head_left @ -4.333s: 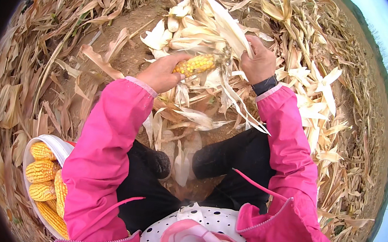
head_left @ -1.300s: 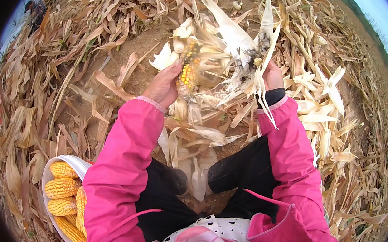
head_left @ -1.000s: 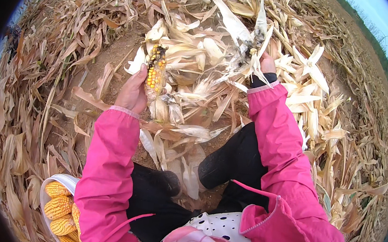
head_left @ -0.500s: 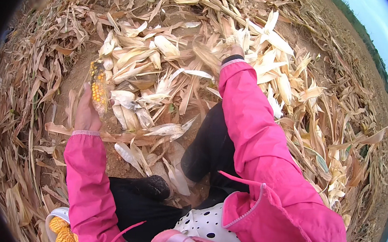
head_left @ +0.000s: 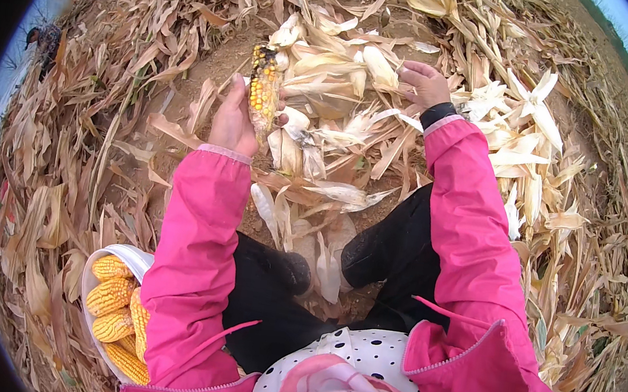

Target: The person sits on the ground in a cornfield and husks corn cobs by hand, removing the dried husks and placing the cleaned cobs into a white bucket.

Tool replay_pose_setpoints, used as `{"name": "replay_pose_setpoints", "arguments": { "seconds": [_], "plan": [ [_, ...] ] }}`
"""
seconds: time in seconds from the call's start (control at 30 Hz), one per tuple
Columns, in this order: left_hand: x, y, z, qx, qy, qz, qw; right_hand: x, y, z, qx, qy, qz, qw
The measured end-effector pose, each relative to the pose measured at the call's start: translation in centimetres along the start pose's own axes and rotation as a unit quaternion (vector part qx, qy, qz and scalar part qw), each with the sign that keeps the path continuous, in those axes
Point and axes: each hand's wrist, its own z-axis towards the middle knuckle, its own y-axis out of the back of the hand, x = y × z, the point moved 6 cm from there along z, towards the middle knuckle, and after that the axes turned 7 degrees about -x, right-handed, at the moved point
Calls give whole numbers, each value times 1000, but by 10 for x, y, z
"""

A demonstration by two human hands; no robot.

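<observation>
An ear of corn (head_left: 265, 94) stands upright in my left hand (head_left: 236, 120), with my fingers wrapped around it. Its kernels are yellow and orange, its tip is blackened, and its lower part looks pale and bare. My right hand (head_left: 424, 86) is over the husk heap with its fingers partly stretched out. Its fingertips are close to an ear in pale husk (head_left: 380, 70); whether they touch it I cannot tell. Several more husk-wrapped ears (head_left: 318, 88) lie heaped between my two hands.
A white bucket (head_left: 90, 279) of husked yellow cobs (head_left: 110, 295) stands beside my left arm. Opened pale husks (head_left: 521, 146) are piled at the right. Dry stalks and leaves (head_left: 56, 213) cover the ground around my bent legs (head_left: 402, 237).
My right hand has come away from the pale husk pile and now reaches toward the wrapped ears. My left hand still holds the corn. The whole view has shifted, showing more of the bucket.
</observation>
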Motion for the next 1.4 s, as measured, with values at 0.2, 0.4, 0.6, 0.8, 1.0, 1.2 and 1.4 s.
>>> {"name": "replay_pose_setpoints", "arguments": {
  "seconds": [0.2,0.4,0.6,0.8,1.0,1.2,1.4],
  "plan": [
    [9,-9,-17,20,23,-37,999,27,-84,-73,285,14,8,959],
    [12,-20,-20,20,-8,-2,1000,49,-125,-129,335,79,8,939],
    [10,-29,-21,64,-66,-11,996,45,-135,-145,245,132,12,961],
    [13,-31,-23,111,-68,-19,991,38,-133,-143,269,39,127,954],
    [16,-32,-23,119,-49,-18,992,30,-130,-135,257,31,146,955],
    [6,-29,-25,86,-71,16,994,34,-126,-130,291,-26,221,930],
    [5,-18,-20,40,-70,84,993,61,-110,-120,315,-30,409,856]
  ]
}}
